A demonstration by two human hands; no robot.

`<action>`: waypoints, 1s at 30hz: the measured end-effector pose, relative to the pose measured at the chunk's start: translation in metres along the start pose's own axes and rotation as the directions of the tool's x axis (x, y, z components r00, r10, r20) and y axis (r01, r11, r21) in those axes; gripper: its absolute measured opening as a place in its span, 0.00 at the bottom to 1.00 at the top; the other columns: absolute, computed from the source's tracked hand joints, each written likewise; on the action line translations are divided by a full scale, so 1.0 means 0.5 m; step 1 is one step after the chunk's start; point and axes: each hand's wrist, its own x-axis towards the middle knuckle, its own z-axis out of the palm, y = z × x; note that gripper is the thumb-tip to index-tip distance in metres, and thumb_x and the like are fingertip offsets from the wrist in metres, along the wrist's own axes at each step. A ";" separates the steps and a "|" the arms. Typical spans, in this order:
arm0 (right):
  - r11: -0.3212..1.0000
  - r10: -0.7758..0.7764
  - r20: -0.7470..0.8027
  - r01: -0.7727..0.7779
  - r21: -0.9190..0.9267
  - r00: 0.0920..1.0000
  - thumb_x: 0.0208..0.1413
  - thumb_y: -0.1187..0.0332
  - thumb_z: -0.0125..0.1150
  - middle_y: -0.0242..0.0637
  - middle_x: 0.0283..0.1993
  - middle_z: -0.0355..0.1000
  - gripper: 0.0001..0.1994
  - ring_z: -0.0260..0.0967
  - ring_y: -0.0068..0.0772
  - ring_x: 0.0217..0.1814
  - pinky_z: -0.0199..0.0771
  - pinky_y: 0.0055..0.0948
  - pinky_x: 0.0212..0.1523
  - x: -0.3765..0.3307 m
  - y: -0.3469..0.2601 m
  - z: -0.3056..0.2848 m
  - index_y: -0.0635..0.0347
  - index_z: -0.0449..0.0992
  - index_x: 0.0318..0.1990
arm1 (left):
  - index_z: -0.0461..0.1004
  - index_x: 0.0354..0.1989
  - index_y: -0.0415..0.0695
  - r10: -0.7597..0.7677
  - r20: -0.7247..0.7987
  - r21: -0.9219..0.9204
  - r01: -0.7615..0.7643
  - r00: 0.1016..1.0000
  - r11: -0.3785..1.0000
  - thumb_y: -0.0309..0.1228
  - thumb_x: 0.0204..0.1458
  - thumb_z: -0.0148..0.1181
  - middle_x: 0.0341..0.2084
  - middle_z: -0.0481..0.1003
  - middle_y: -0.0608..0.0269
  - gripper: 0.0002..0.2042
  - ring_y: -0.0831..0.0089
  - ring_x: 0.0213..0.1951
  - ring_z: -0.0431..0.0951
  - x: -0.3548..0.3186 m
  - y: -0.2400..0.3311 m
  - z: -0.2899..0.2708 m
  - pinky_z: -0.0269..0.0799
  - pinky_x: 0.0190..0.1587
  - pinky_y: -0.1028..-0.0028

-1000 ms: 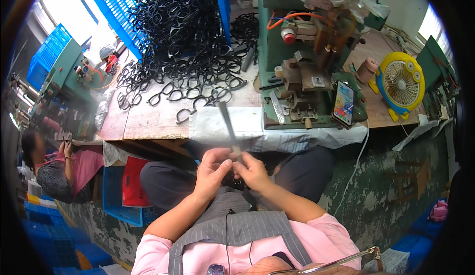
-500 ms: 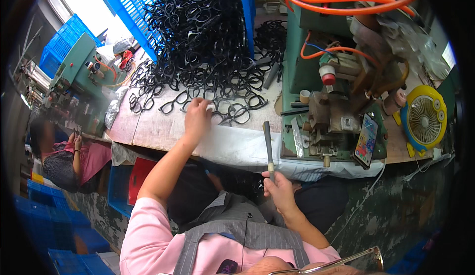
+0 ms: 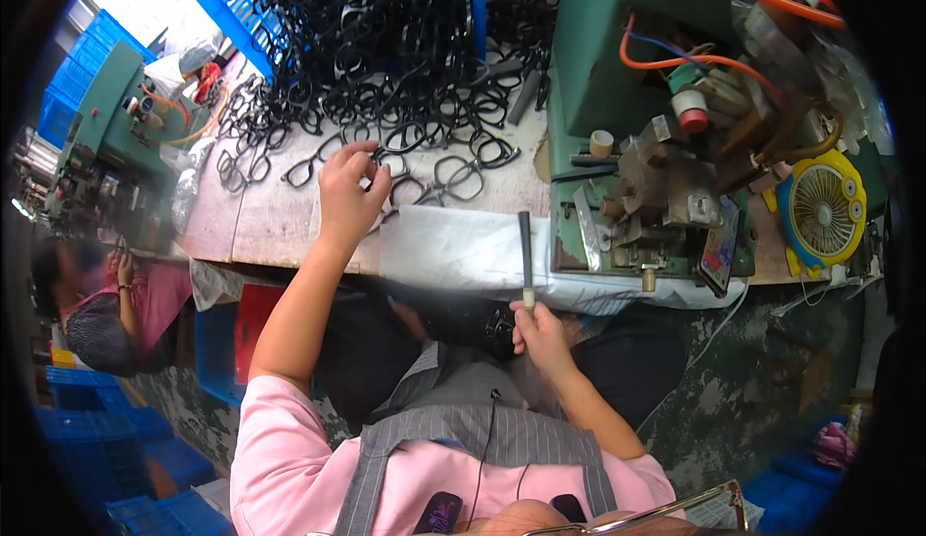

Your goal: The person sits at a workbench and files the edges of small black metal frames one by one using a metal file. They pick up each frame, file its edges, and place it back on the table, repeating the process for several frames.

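My left hand [image 3: 349, 192] is over the near edge of a spread of black eyeglass frames [image 3: 458, 179] on the table. Its fingers are bent, with a gap between thumb and forefinger. A pale patch shows at the fingers, too small to make out. One frame lies partly hidden beside and beneath this hand. In front of my body, my right hand [image 3: 543, 335] is closed round the pale handle of a file [image 3: 526, 251]. The file's dark, narrow blade points up and away, over a white sheet [image 3: 453, 247] covering the table's front edge.
A blue crate [image 3: 479, 5] heaped with black frames stands at the back. To the right are a green machine [image 3: 598, 73] with orange hoses, a phone [image 3: 719, 251] and a yellow-blue fan [image 3: 825, 213]. Another person [image 3: 116, 314] sits at far left by a second machine.
The whole view has shifted, so the table sits higher in it. My left hand's thumb and forefinger have come apart, staying near the same frames. My right hand keeps the file.
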 end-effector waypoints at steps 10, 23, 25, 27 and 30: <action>0.983 -0.158 -0.114 0.146 -0.111 0.981 0.62 0.66 0.52 0.26 0.20 0.65 0.13 0.61 0.14 0.17 0.60 0.14 0.18 -0.015 -0.035 0.009 0.63 0.72 0.49 | 0.70 0.40 0.42 -0.592 0.674 -0.658 0.724 0.442 -0.207 0.37 0.61 0.50 0.36 0.76 0.59 0.11 0.78 0.30 0.73 -0.294 0.144 -0.005 0.67 0.26 0.81; 0.873 -0.152 0.171 0.213 -0.439 0.973 0.61 0.66 0.54 0.30 0.24 0.69 0.13 0.66 0.20 0.24 0.67 0.21 0.27 -0.021 -0.096 0.051 0.62 0.71 0.50 | 0.67 0.39 0.38 -0.612 0.592 -0.409 0.850 0.525 0.333 0.32 0.47 0.67 0.28 0.74 0.58 0.16 0.71 0.32 0.74 -0.353 0.183 0.073 0.70 0.37 0.73; 0.817 -0.185 0.197 0.262 -0.514 0.963 0.60 0.67 0.54 0.35 0.25 0.70 0.13 0.69 0.27 0.24 0.69 0.25 0.28 -0.024 -0.108 0.049 0.62 0.71 0.50 | 0.70 0.38 0.37 -0.572 0.673 -0.289 0.878 0.469 0.381 0.28 0.50 0.62 0.28 0.75 0.54 0.11 0.68 0.32 0.76 -0.348 0.177 0.074 0.70 0.36 0.72; 0.707 -0.250 0.233 0.342 -0.620 0.940 0.59 0.69 0.55 0.41 0.28 0.72 0.14 0.72 0.38 0.28 0.71 0.30 0.30 -0.025 -0.121 0.047 0.63 0.69 0.51 | 0.71 0.38 0.36 -0.522 0.746 -0.307 0.909 0.415 0.283 0.26 0.50 0.59 0.27 0.76 0.53 0.09 0.67 0.32 0.77 -0.348 0.172 0.079 0.70 0.36 0.72; 0.643 -0.282 0.258 0.381 -0.664 0.924 0.57 0.72 0.55 0.47 0.33 0.72 0.15 0.73 0.50 0.32 0.73 0.36 0.33 -0.033 -0.135 0.047 0.62 0.68 0.52 | 0.72 0.38 0.36 -0.502 0.635 -0.336 0.795 0.587 0.505 0.21 0.53 0.54 0.24 0.74 0.58 0.05 0.73 0.27 0.73 -0.354 0.172 0.086 0.69 0.32 0.75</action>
